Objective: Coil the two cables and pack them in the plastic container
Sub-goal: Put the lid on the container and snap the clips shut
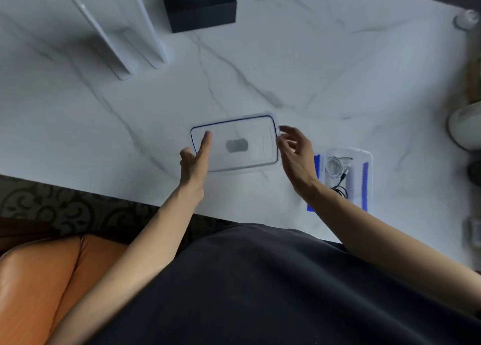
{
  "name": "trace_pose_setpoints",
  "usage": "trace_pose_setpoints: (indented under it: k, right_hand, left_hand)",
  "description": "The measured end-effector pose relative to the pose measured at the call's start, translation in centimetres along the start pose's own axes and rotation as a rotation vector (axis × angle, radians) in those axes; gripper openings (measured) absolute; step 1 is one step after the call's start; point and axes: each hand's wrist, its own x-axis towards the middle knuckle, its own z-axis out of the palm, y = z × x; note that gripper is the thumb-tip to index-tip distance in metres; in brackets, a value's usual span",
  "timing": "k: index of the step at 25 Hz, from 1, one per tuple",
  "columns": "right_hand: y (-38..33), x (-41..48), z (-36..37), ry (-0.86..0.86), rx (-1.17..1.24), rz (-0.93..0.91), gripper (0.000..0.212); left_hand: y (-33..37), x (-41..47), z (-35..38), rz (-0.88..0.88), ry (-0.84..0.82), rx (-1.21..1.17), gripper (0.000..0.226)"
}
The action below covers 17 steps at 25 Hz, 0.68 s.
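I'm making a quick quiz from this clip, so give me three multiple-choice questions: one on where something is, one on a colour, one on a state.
1. Where do the cables lie?
A. in the container
B. on the lid
C. in the tissue box

2. What colour is the lid's seal?
A. red
B. blue
C. green

3. Is the container closed?
A. yes, lid latched
B. no, open
C. taped shut

Answers:
1 A, white and black cables sit inside it.
2 B, a blue line rims the lid.
3 B, the lid lies apart on the table, between the left hand and right hand.

Left hand (194,162) reaches forward, index finger extended; right hand (295,153) is beside it, fingers loosely spread.
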Motion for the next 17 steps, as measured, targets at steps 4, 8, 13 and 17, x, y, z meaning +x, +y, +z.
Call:
trace_pose_setpoints:
  k: [4,8,13,17]
  right_hand:
    - [-1.4,-1.5,-4.5,0.158,0.047,-0.259,0.027]
    - [-0.7,-3.4,-8.1,0.244,-0.057,-0.494,0.023]
    - [1.9,-5.4,-12.9,0.283,-0.066,-0.488,0.014]
    - [3.7,-4.5,-16.7,0.275,-0.005,-0.148,0.022]
  left_hand:
    - [3.7,-2.5,4.5,-0.106,-0.209,-0.342,0.102]
    - [5.4,-4.6,9.0,-0.161,-0.375,-0.582,0.077]
    - [4.8,-6.5,14.4,-0.096,-0.478,-0.583,0.008]
    - [3.4,-7.3,17.2,-0.073,-0.641,-0.442,0.040]
